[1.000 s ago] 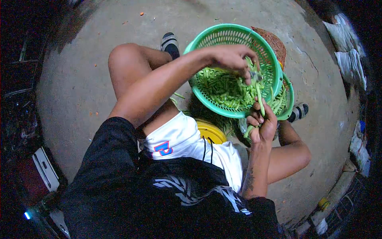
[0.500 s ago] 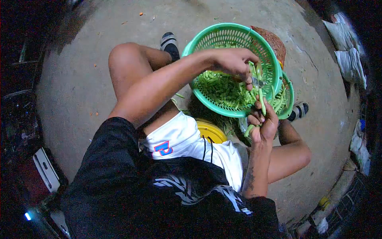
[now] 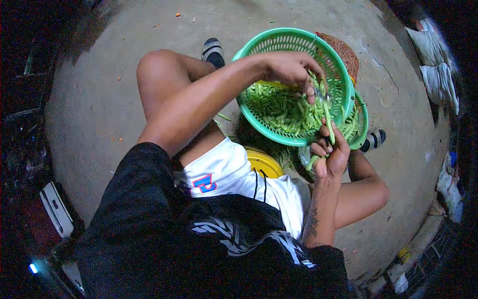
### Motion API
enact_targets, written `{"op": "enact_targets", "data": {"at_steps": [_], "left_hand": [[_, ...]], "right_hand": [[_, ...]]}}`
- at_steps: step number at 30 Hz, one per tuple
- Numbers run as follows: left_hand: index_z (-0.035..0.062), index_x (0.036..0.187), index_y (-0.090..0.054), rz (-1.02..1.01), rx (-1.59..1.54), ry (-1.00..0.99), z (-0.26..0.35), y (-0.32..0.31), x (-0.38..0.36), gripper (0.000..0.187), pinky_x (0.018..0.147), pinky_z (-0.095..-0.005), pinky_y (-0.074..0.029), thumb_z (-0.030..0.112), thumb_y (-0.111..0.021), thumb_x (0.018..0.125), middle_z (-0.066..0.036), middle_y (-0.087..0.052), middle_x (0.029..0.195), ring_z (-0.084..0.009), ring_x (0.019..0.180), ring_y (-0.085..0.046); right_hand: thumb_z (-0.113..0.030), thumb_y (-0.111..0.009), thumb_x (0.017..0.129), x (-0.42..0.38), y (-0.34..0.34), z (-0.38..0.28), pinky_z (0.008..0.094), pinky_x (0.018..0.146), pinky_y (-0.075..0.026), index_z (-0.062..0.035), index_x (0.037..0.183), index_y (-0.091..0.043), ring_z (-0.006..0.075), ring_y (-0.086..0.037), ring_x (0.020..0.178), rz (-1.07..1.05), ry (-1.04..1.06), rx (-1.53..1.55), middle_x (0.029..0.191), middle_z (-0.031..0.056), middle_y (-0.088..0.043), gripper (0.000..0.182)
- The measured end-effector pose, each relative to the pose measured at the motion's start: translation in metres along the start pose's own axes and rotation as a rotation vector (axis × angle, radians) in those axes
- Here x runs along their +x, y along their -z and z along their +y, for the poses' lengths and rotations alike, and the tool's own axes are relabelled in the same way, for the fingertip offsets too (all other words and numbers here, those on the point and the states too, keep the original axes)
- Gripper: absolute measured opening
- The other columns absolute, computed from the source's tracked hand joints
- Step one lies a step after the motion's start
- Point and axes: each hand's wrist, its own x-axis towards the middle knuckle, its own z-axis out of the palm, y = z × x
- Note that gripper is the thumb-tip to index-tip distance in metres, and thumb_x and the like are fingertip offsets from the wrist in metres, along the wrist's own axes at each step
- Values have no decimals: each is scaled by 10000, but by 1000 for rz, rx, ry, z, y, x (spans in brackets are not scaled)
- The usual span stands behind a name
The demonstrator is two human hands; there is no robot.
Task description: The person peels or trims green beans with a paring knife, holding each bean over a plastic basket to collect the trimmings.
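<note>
My left hand (image 3: pixel 294 72) is closed above the basket, gripping a small metal blade (image 3: pixel 322 94) whose handle is hidden in the fingers. The blade meets the upper part of a long green bean (image 3: pixel 329 117). Below it, my right hand (image 3: pixel 332 152) is wrapped round that bean, and a second bean end (image 3: pixel 312 162) pokes out by the palm. Beneath both hands, a green plastic basket (image 3: pixel 264 133) is tilted and holds a heap of thin green slices (image 3: pixel 286 112).
A second green basket (image 3: pixel 365 119) with uncut beans (image 3: pixel 351 124) sits at the right, partly under the first. A reddish mesh sack (image 3: pixel 342 52) lies behind. A yellow round lid or tub (image 3: pixel 264 162) is between my legs. White sacks (image 3: pixel 438 82) line the right edge.
My left hand and the blade have moved slightly, with the blade still against the bean. My right hand has barely moved. The view has shifted a little.
</note>
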Motion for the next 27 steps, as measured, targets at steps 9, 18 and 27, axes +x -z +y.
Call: {"op": "enact_targets", "data": {"at_steps": [9, 18, 27], "left_hand": [[49, 1296, -634, -41, -47, -20, 5, -18, -3, 402, 684, -275, -502, 80, -684, 899, -91, -767, 942, -118, 817, -665], [51, 1308, -631, 81, 5, 88, 10, 8, -10, 405, 711, -275, -505, 67, -664, 904, -102, -771, 976, -131, 844, -689], [36, 1269, -628, 28, 19, 42, 8, 13, -12, 377, 704, -287, -512, 89, -670, 898, -108, -769, 970, -147, 855, -700]], "right_hand": [[-209, -585, 1021, 4, -3, 2, 175, 431, -296, 27, 1177, -618, -1, -352, 475, -4, 2, 10, 798, -7, -633, 286], [-219, -605, 1015, 1, -5, 1, 177, 430, -277, 18, 1172, -626, 1, -343, 482, 9, 20, -9, 795, -13, -608, 285], [-214, -583, 1026, 1, -7, 1, 174, 431, -278, 13, 1190, -619, 1, -333, 485, -19, 28, -22, 806, -18, -606, 282]]}}
